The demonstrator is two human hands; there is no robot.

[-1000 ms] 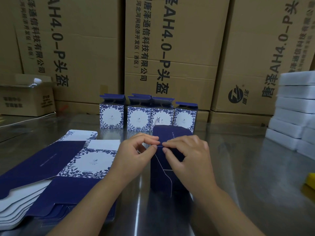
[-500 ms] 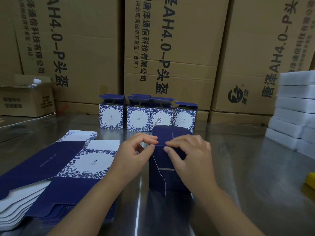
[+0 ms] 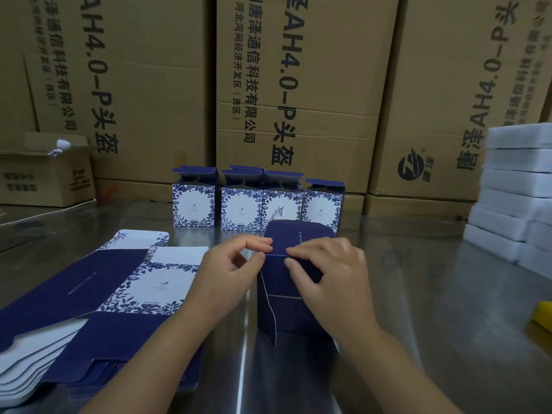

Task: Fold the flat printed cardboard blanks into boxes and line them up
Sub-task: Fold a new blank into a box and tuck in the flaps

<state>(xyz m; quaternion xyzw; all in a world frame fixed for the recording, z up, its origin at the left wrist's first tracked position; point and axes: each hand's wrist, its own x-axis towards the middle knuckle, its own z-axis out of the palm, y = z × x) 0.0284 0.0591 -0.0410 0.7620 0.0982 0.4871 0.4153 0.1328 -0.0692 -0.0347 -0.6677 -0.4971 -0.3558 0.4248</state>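
Observation:
A dark blue half-folded box (image 3: 286, 309) stands on the steel table in front of me, one flap up at its far side and a loose side flap hanging at its left. My left hand (image 3: 230, 273) pinches its top edge with thumb and fingers. My right hand (image 3: 328, 273) grips the same edge from the right, fingers curled over the box. A stack of flat printed blanks (image 3: 98, 300) lies at the left. Several folded blue-and-white boxes (image 3: 257, 204) stand in a row at the back, lids open.
Large brown cartons (image 3: 298, 85) wall off the back of the table (image 3: 433, 294). White foam blocks (image 3: 516, 186) are stacked at the right. A small open carton (image 3: 44, 177) sits at the far left. A yellow object (image 3: 542, 315) shows at the right edge.
Both hands stayed on the box's top edge. The box settled more upright and its lower left flap swung in a little.

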